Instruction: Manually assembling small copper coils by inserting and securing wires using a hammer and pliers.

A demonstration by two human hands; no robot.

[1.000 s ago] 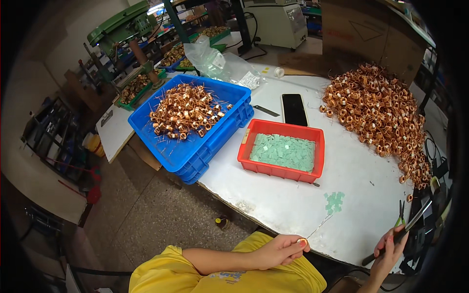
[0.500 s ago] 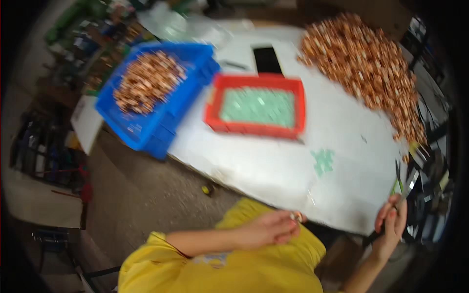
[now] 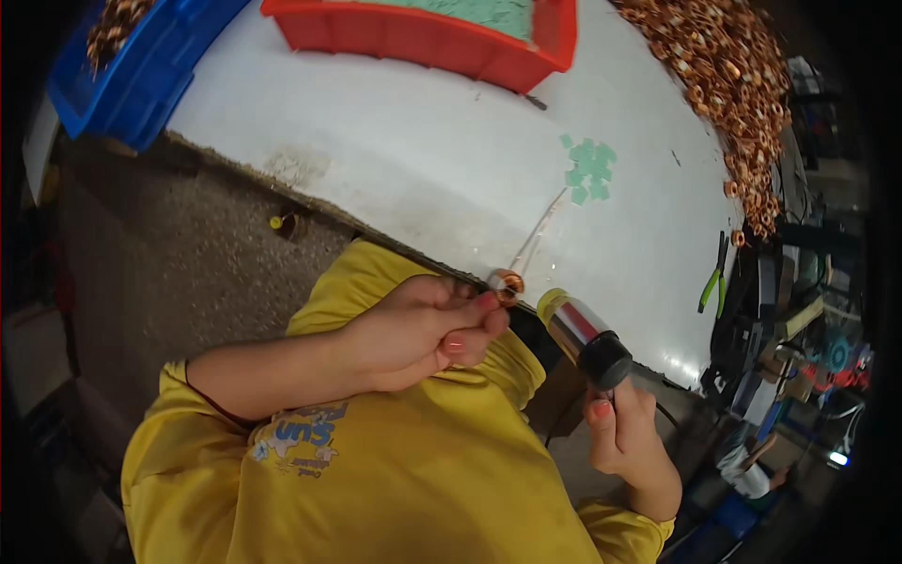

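Observation:
Between the thumb and fingers of my left hand (image 3: 442, 324) is a small copper coil (image 3: 508, 285), held at the table's front edge. Two thin pale leads (image 3: 537, 233) run from it, over the tabletop. My right hand (image 3: 620, 423) is closed on the dark rear part of a heat gun (image 3: 581, 329). The gun's metal barrel and yellowish nozzle point up and left, at the coil, with a small gap between. Small light-green pieces (image 3: 590, 171) lie on the table, beyond the coil.
On the white table (image 3: 404, 141) stand a red bin (image 3: 423, 47) of green pieces and, far left, a blue crate (image 3: 141, 80) with copper parts. Copper coils (image 3: 723, 85) are heaped at the far right. Green-handled pliers (image 3: 719, 273) lie near the right edge. Another person (image 3: 747, 470) is at lower right.
My right hand has come from the table's right edge, by the green-handled pliers, and now holds the heat gun near the coil. My left hand keeps the coil. The view has tilted closer.

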